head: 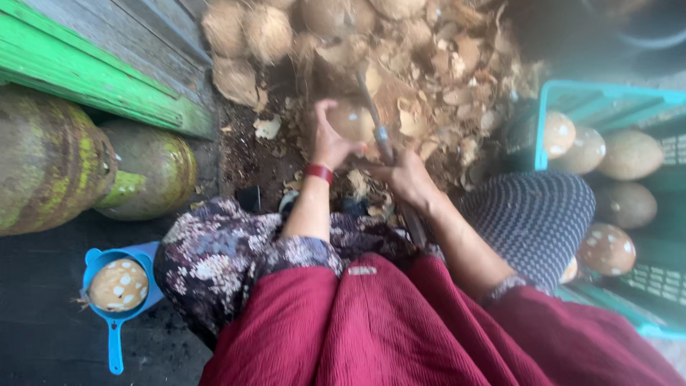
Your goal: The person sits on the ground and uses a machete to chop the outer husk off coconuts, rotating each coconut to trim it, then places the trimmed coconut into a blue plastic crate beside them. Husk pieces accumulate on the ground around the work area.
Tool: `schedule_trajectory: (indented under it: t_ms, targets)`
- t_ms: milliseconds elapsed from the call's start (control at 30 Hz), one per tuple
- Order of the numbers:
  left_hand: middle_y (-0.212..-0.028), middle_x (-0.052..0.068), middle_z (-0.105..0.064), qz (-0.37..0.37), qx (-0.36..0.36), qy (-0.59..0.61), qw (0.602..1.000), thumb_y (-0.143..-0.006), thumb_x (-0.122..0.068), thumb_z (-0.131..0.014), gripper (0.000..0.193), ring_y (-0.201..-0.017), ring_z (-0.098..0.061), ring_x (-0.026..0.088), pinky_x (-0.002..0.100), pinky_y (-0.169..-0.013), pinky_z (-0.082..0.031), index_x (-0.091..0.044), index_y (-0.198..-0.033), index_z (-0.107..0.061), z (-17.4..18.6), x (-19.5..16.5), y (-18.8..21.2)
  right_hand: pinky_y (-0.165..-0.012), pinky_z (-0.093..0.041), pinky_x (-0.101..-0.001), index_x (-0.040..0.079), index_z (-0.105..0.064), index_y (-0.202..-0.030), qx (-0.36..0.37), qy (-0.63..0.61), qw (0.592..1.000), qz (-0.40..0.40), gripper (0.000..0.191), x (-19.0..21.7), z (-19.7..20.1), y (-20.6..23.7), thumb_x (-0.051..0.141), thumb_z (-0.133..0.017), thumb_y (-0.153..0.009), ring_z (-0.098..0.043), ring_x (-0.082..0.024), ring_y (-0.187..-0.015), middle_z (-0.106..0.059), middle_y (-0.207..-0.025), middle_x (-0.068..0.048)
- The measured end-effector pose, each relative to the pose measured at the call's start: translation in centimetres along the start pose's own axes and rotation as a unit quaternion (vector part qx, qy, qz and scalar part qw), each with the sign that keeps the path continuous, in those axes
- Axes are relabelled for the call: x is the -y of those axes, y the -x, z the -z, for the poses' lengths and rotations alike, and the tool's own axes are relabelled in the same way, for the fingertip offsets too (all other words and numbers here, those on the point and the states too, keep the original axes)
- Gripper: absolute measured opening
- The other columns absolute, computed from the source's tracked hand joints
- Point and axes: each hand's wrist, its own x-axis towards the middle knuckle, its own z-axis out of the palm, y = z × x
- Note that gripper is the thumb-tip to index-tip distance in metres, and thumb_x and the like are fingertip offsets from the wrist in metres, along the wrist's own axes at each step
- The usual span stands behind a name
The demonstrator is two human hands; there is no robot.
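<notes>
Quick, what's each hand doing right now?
Left hand: closed around a coconut.
Right hand: closed on the handle of a blade set against the coconut.

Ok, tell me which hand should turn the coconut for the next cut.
Left, probably. The left hand already cups the coconut over the heap of husks, so it can likely rotate it. The right hand is wrapped round the knife, whose blade lies against the coconut.
</notes>
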Motion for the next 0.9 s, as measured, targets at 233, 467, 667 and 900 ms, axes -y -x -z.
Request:
schedule_trajectory:
  t_ms: [233, 467, 667, 900]
  targets:
    - [-0.127, 0.012, -0.045, -0.176, -0.065, -0.094, 0.978, -0.04, -0.015, -0.099, 0.103, -0.124, -0.045, 0.033, 0.05, -0.11, -0.043, -0.02, -0.126, -0.043, -2.1, 0.0, 0.4, -0.04, -0.044, -0.0223, 0.007, -0.05, -0.09, 0.103, -0.597, 0.777, -0.169, 0.017, 0.0, 3.1, 0.2, 0.005, -0.068, -0.091, -0.05, -0.007, -0.047, -0.054, -0.068, 0.002]
    - [-0.138, 0.013, -0.041, -0.188, -0.076, -0.172, 0.964, -0.043, -0.015, -0.097, 0.102, -0.133, -0.042, 0.036, 0.053, -0.111, -0.044, -0.024, -0.129, -0.044, -2.2, -0.1, 0.9, -0.037, -0.048, -0.0271, 0.011, -0.052, -0.088, -0.023, -0.243, 0.969, -0.027, 0.025, 5.2, 3.4, 2.6, -0.006, -0.067, -0.077, -0.055, -0.009, -0.044, -0.057, -0.064, 0.003]
    - [-0.148, 0.014, -0.037, -0.176, -0.06, -0.228, 0.956, -0.043, -0.013, -0.097, 0.104, -0.14, -0.037, 0.04, 0.054, -0.115, -0.042, -0.027, -0.131, -0.043, -1.8, 0.4, 0.5, -0.037, -0.044, -0.0253, 0.007, -0.054, -0.08, -0.077, -0.179, 0.958, 0.212, 0.022, 2.3, 3.8, 3.5, -0.003, -0.068, -0.093, -0.051, -0.011, -0.042, -0.055, -0.06, -0.003]
    - [-0.149, 0.012, -0.037, -0.225, -0.055, -0.308, 0.923, -0.048, -0.012, -0.097, 0.102, -0.139, -0.037, 0.038, 0.054, -0.118, -0.042, -0.029, -0.133, -0.045, -2.0, 0.1, 0.1, -0.034, -0.038, -0.0338, 0.004, -0.055, -0.079, -0.03, -0.293, 0.939, -0.179, 0.013, -7.4, -3.2, -2.4, -0.007, -0.062, -0.079, -0.047, -0.018, -0.041, -0.051, -0.057, -0.006]
